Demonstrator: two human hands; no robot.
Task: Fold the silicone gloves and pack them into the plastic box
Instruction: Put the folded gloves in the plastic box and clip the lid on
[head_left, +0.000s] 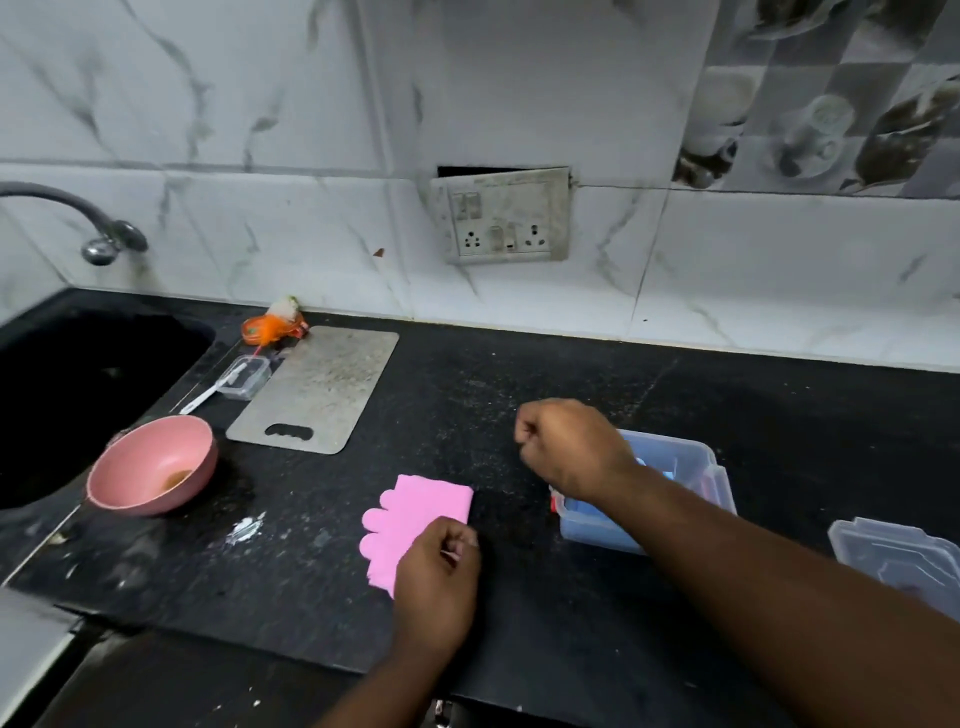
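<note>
A pink silicone glove (415, 514) lies folded on the black counter (322, 571), its fingers pointing left. My left hand (436, 587) pinches its near right corner with curled fingers. To the right stands a clear plastic box (691, 467) with a blue glove (592, 525) inside. My right hand (571, 447) hovers over the box's left end in a loose fist that holds nothing I can see. The box's clear lid (898, 561) lies on the counter at the far right.
A pink bowl (150, 467) sits at the left by the dark sink (78, 384). Behind it lie a steel cutting board (322, 389), a small clear container (244, 376) and an orange item (270, 327). A socket panel (504, 215) is on the tiled wall.
</note>
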